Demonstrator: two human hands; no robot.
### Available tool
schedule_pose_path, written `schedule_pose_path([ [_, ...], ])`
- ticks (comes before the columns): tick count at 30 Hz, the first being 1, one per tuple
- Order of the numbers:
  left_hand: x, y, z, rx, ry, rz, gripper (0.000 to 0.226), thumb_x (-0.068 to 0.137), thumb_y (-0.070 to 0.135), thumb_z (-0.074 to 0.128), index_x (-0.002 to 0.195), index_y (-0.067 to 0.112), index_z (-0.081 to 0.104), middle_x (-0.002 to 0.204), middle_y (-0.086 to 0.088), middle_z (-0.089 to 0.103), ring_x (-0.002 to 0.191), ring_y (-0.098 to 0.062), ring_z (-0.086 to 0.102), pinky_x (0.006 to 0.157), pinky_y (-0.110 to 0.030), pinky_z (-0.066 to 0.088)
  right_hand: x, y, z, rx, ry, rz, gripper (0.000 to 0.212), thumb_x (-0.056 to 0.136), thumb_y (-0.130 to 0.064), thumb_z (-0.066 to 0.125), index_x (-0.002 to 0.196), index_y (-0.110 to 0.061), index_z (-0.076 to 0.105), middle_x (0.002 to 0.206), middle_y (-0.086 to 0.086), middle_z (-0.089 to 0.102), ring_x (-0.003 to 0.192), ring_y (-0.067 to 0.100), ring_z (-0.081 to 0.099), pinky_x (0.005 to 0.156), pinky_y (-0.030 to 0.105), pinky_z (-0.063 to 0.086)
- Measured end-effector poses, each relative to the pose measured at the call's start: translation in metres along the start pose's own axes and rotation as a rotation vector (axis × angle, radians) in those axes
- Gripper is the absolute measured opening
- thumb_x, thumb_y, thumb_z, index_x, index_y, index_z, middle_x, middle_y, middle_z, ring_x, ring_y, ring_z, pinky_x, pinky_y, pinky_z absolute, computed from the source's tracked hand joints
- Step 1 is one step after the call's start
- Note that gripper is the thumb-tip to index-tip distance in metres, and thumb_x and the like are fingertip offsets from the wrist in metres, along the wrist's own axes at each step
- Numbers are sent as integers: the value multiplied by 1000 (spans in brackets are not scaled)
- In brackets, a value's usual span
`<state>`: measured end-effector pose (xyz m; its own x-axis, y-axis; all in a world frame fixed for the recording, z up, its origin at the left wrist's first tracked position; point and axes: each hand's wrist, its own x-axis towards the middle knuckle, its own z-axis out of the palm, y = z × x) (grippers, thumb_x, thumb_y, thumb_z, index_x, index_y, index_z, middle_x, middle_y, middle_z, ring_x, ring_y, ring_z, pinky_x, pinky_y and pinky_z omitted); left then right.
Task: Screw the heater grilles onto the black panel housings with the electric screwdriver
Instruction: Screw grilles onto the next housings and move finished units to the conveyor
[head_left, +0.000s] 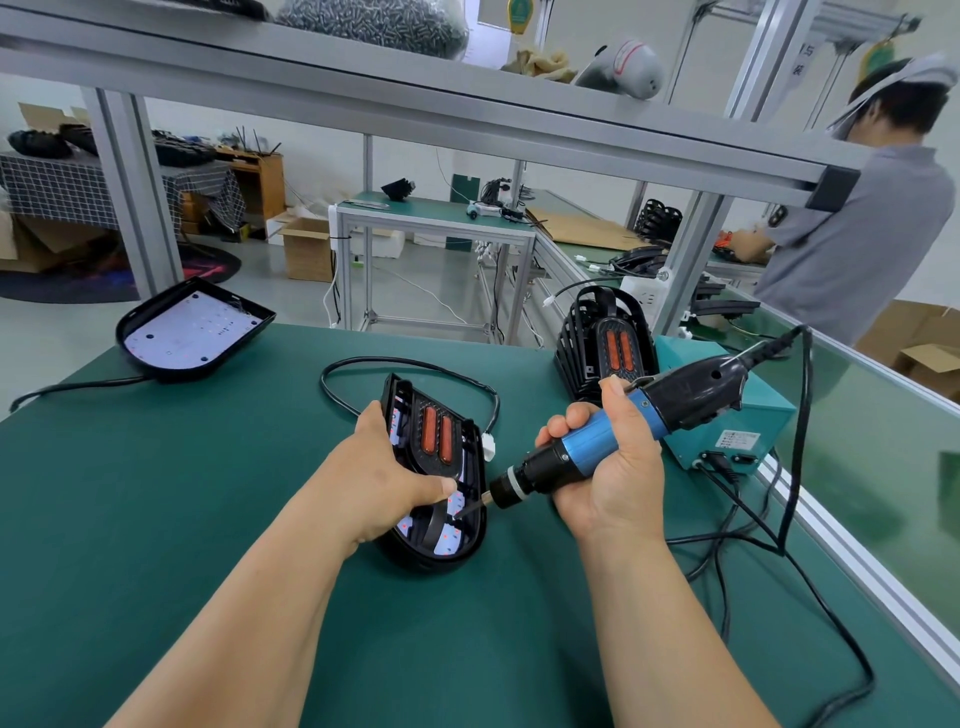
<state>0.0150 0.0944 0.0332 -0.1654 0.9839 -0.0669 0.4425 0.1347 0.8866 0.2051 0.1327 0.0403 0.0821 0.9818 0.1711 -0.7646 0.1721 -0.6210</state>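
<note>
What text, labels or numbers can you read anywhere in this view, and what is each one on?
Nothing here can be read.
White label on the teal metal power box: print too small to read.
White hanging sign at upper right: dark characters, too blurred to read.
Yellow-green tag at the top edge: mark blurred.
Blue-and-black electric screwdriver: no text visible.

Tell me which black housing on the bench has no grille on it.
The far-left housing: lying flat, its white board bare. The housing in the left hand and the right-rear stack both show orange-slotted grilles.
</note>
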Motion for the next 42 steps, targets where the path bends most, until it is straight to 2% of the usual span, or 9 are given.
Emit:
schedule_pose_path([
  [19, -1, 1, 0, -16, 1, -13, 60, 69, 21, 87, 116, 25, 51, 104, 8, 68, 99, -18, 66, 97, -43, 50, 2, 1, -2, -9, 10, 0, 27, 76, -27, 72, 86, -19, 48, 58, 3, 50, 50, 18, 50, 55, 29, 49],
  [23, -2, 2, 0, -11, 0, -13, 63, 70, 21, 87, 120, 24, 50, 106, 7, 68, 101, -19, 65, 98, -43, 50, 1, 1, -3, -1, 16, 3, 25, 76, -26, 76, 86, -21, 53, 59, 2, 50, 50, 17, 51, 57, 30, 48],
  [28, -2, 2, 0, -6, 2, -10, 61, 70, 21, 86, 119, 23, 50, 106, 6, 68, 100, -19, 65, 98, -43, 50, 2, 2, -2, 2, 4, -7, 8, 78, -24, 71, 76, -27, 64, 58, 2, 50, 50, 17, 51, 57, 29, 48],
  [33, -2, 2, 1, -13, -2, -18, 62, 71, 21, 87, 120, 23, 49, 106, 6, 69, 100, -20, 66, 97, -42, 51, 1, 1, -2, 1, 11, -7, 10, 77, -25, 70, 80, -25, 60, 58, 2, 50, 50, 17, 50, 56, 28, 48],
  [42, -1, 1, 0, -16, -5, -5, 63, 65, 25, 87, 117, 26, 51, 105, 8, 69, 101, -17, 65, 99, -43, 49, -1, 1, -1, 11, 8, -11, 10, 82, -23, 68, 75, -27, 63, 58, 2, 50, 50, 17, 51, 55, 29, 49],
])
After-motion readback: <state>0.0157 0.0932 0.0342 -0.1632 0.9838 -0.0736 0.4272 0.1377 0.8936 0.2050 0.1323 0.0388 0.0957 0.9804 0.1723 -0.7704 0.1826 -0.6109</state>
